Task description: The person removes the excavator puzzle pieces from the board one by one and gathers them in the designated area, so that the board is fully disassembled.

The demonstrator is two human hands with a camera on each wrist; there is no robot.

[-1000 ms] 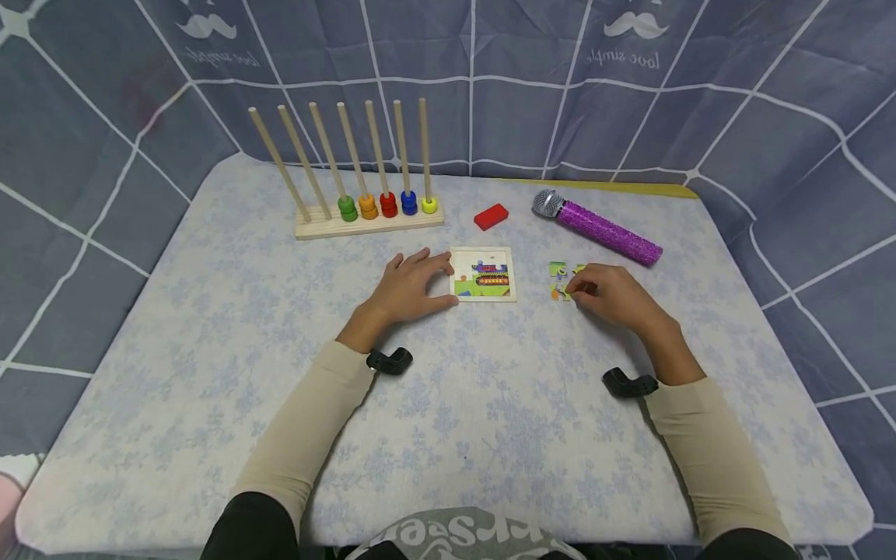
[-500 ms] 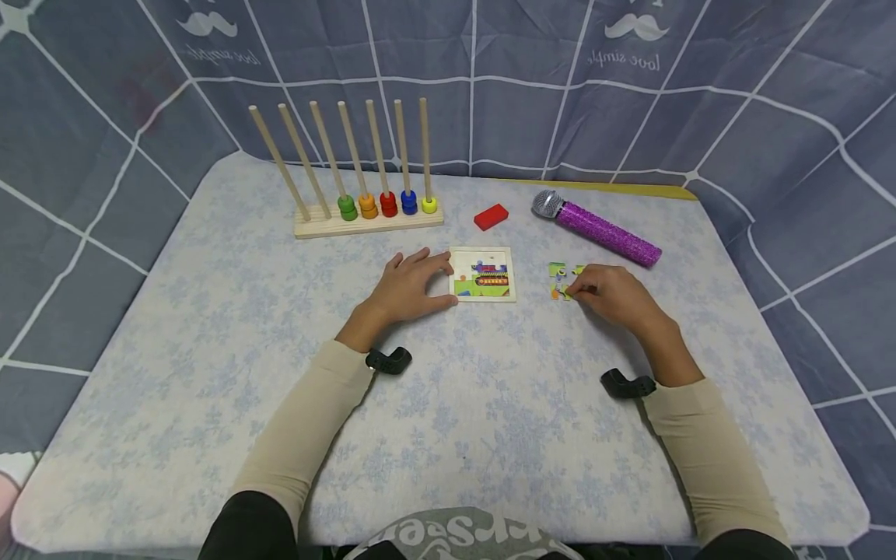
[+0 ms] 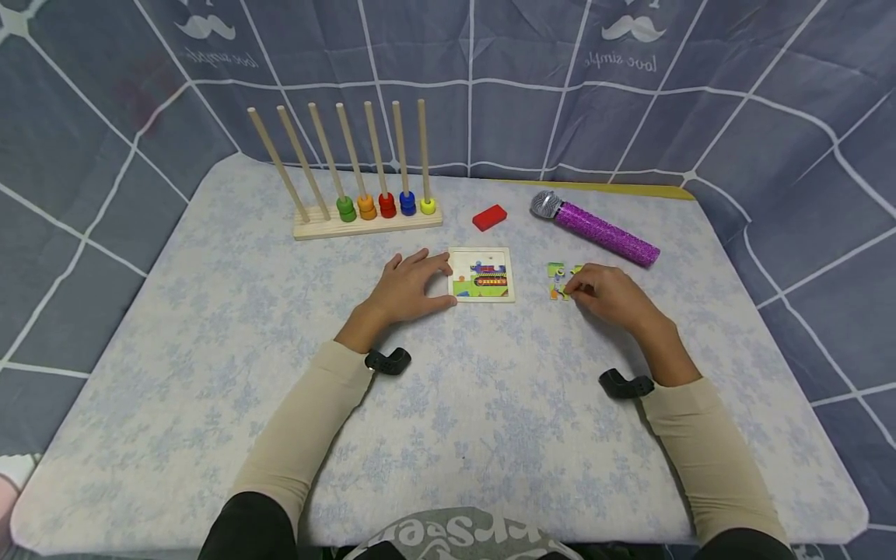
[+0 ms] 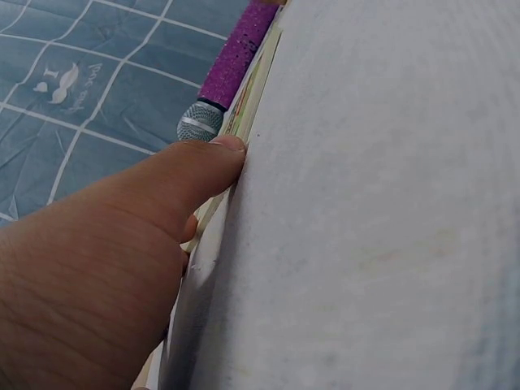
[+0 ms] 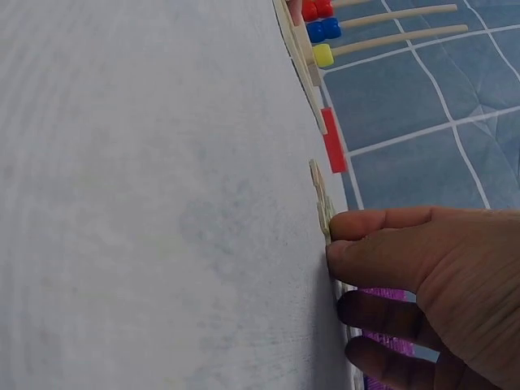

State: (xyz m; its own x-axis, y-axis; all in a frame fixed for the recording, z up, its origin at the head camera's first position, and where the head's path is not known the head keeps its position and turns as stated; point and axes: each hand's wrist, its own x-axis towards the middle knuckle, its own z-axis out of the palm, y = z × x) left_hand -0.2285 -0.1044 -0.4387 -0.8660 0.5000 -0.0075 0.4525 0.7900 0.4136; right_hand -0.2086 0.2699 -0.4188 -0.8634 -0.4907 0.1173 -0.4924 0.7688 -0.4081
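Note:
A small jigsaw puzzle in a pale wooden frame (image 3: 481, 299) lies flat mid-table, its picture partly filled with a red and yellow vehicle on green. Spread along the frame's left edge, my left hand (image 3: 409, 290) touches it with thumb and index finger; the left wrist view has the thumb (image 4: 215, 158) against the frame's side. To the right, several loose jigsaw pieces (image 3: 556, 272) in green and yellow lie on the cloth. My right hand (image 3: 616, 295) pinches one of them between thumb and index finger, the other fingers curled below and partly hiding the pieces.
Behind the left hand stands a wooden peg rack (image 3: 367, 225) with coloured beads on several upright rods. A red block (image 3: 489, 218) and a purple glittery microphone (image 3: 605, 233) lie behind the puzzle. Grey-blue checked curtain (image 3: 518, 117) encloses the table's back and sides.

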